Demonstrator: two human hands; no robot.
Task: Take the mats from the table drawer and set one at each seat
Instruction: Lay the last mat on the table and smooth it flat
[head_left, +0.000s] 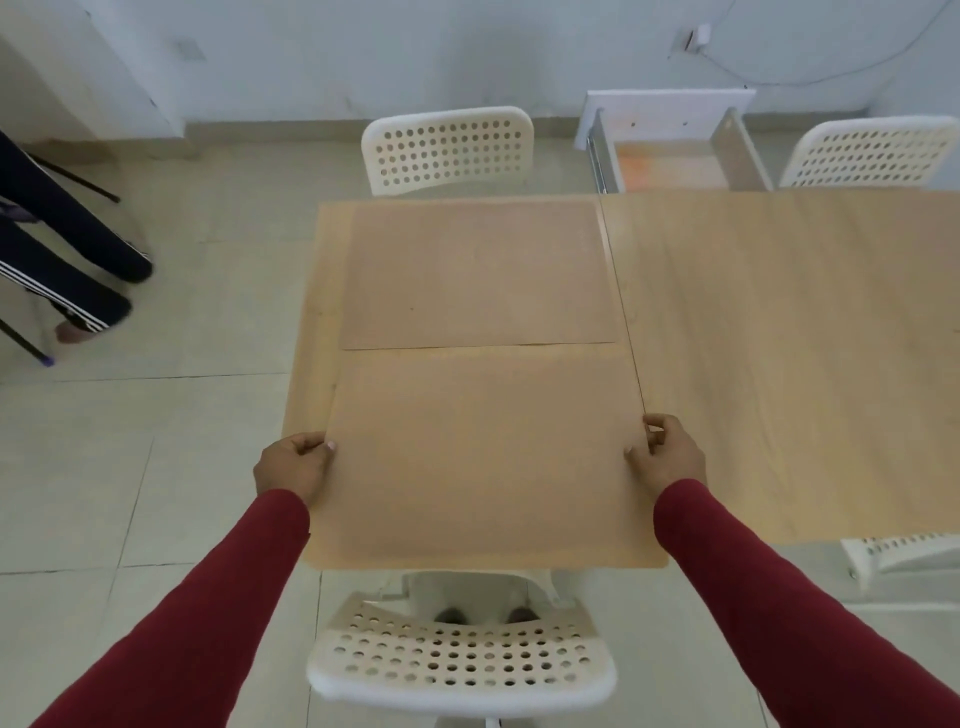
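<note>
- Head view shows you holding the near mat (483, 452) by its two short sides — your left hand (293, 465) pinches the left edge, your right hand (670, 454) the right edge, fingers curled over the rim on both.
- That two-sided hold keeps the mat flat and square to the table (779, 338) edge, so you can line it up with the seat right below you, the near chair (462, 660).
- The mat lies on the table top or just above it; I cannot tell whether it has fully settled.
- A far mat (478, 273) already sits in front of the far chair (449, 148), its near edge touching or almost touching the far edge of the mat you hold — watch that one does not ride over the other.
- The drawer (675, 150) hangs open on the far side of the table, between the far chair and another chair (872, 153) at the right; something orange-tinted lies in it, likely more mats, though that is hard to tell.
- A fourth chair (898, 558) peeks out at the near right; the two right-hand seats have no mat yet, so by my judgement the job is about half done.
- A person's legs (67, 249) stand well off to the left, clear of your work.
</note>
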